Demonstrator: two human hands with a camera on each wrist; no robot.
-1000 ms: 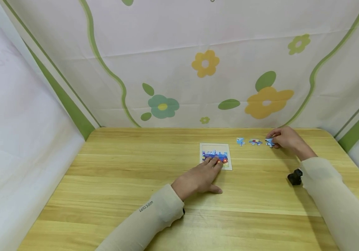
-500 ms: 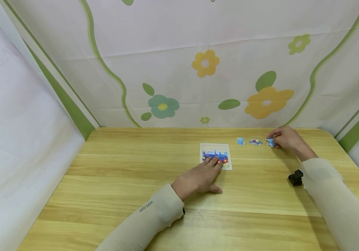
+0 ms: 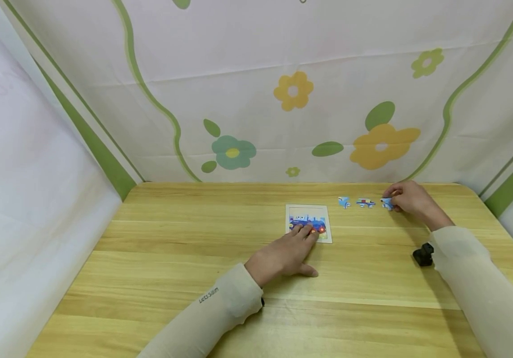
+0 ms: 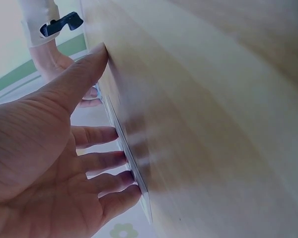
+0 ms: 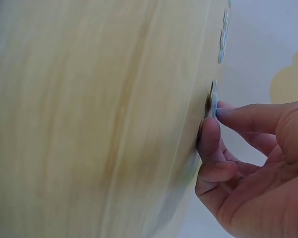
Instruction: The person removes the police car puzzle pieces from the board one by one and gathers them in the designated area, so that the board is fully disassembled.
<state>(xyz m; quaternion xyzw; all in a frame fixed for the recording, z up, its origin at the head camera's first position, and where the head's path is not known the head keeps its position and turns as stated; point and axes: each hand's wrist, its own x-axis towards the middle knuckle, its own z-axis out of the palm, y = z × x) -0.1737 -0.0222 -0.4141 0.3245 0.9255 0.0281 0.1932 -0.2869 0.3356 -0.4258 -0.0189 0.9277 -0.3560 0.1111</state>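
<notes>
My left hand [image 3: 285, 251] rests on the lower part of a framed puzzle board [image 3: 308, 206], fingers straight and thumb spread onto the table. The board shows part of a blue vehicle picture; its upper part is bare. In the left wrist view, the fingertips [image 4: 120, 157] touch the board's edge. At the far right, my right hand [image 3: 410, 199] pinches a light-blue puzzle piece [image 3: 386, 203] between thumb and fingers. The right wrist view shows that puzzle piece [image 5: 212, 101] edge-on, close to the tabletop. Two more pieces, one multicoloured [image 3: 365, 202] and one blue [image 3: 344, 202], lie to its left.
The wooden table [image 3: 184, 238] ends at a white curtain [image 3: 247, 109] with flower prints at the back. Another white cloth [image 3: 37, 199] hangs on the left. A black wrist camera [image 3: 423, 254] sits under the right sleeve.
My right hand and the pinched puzzle piece have shifted very slightly to the right. The left hand and the board stay where they were.
</notes>
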